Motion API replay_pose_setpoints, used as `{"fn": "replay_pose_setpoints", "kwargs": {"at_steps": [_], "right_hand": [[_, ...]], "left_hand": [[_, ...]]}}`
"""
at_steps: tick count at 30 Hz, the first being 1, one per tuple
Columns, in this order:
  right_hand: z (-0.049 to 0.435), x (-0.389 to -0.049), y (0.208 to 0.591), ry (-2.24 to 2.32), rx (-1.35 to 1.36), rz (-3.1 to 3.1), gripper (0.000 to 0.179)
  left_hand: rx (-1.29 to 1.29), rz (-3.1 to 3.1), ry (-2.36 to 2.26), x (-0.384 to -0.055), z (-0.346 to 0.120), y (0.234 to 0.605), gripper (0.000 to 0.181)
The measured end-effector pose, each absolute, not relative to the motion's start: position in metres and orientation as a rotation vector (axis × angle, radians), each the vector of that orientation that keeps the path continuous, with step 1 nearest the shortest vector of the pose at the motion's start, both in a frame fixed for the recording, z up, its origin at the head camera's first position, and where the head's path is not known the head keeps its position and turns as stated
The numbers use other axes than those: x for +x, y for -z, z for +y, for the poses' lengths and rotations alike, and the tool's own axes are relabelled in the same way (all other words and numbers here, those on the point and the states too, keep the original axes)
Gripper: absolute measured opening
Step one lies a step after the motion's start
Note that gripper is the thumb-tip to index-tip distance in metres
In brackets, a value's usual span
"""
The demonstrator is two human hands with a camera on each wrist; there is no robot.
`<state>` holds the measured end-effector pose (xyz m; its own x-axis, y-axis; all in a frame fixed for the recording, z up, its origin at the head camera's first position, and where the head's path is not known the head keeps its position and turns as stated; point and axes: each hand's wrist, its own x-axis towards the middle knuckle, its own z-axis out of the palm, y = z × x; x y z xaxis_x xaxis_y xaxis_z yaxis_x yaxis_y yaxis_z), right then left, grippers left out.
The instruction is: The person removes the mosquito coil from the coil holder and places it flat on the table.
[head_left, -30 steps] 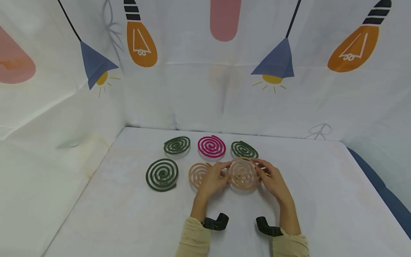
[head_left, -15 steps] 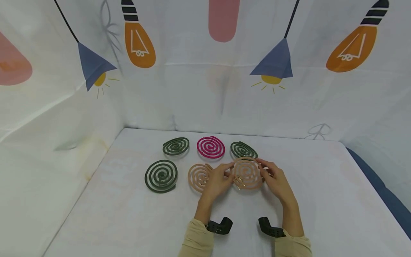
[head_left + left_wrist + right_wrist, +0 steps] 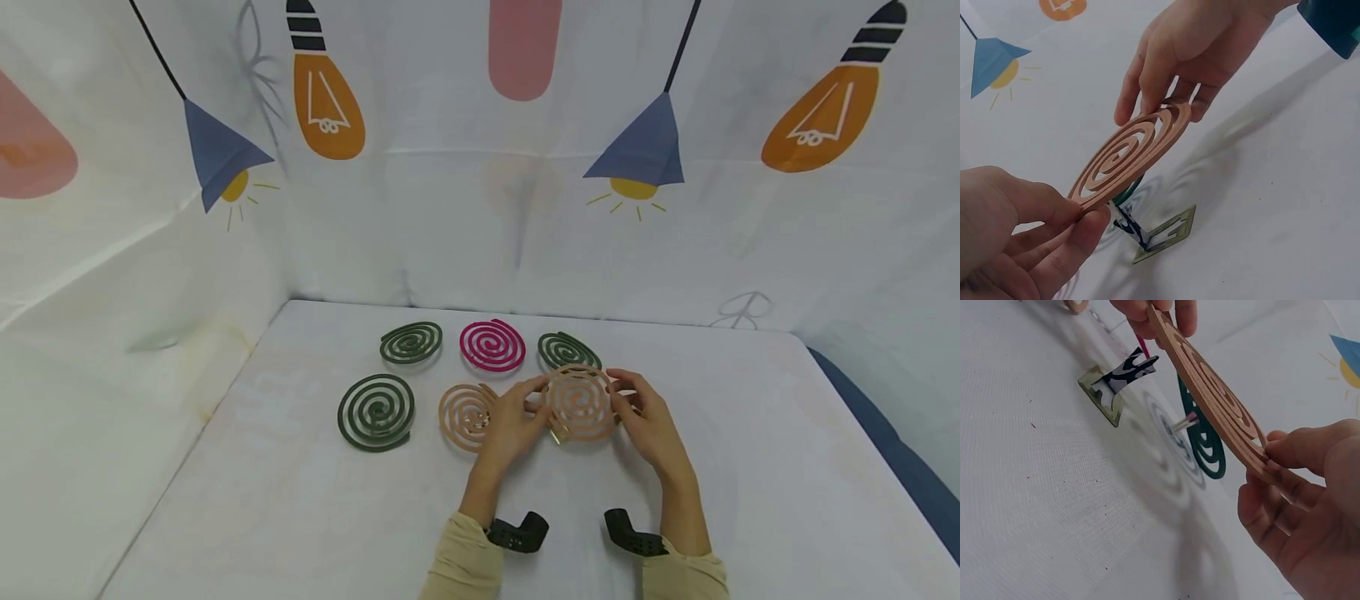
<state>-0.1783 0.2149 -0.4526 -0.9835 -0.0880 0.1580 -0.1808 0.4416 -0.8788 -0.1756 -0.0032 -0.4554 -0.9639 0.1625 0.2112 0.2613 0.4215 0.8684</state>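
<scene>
A tan mosquito coil (image 3: 579,403) hangs between both hands, raised over the white table. My left hand (image 3: 517,423) pinches its left edge between thumb and fingers. At the opposite edge, my right hand (image 3: 643,414) pinches it the same way. Beneath the coil, a small metal coil stand (image 3: 1175,232) rests on the table, with a flat square base and a bent-up prong. In the right wrist view the prong of the stand (image 3: 1100,394) points up, apart from the coil. Only a glint of it shows at the coil's lower left in the head view.
Left of the hands lie a second tan coil (image 3: 459,417), partly behind the left hand, and a green coil (image 3: 377,412). A back row has a green coil (image 3: 412,342), a pink coil (image 3: 492,345) and another green coil (image 3: 567,350). A printed cloth wall (image 3: 450,225) rises behind.
Both hands have shifted the tan coil slightly to the right. The stand, earlier seen through the coil's rings, now shows at its lower left edge. The other coils stay put.
</scene>
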Motion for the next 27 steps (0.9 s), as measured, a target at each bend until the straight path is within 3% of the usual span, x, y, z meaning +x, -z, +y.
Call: {"fn": "replay_pose_setpoints", "kwargs": {"at_steps": [20, 27], "right_hand": [[0.211, -0.179, 0.44, -1.551, 0.202, -2.579, 0.033], [0.22, -0.181, 0.456, -1.57, 0.198, -2.592, 0.034]], "left_hand": [[-0.178, -2.458, 1.614, -0.18, 0.007, 0.454, 0.032], [-0.168, -2.44, 1.629, -0.176, 0.007, 0.455, 0.031]]}}
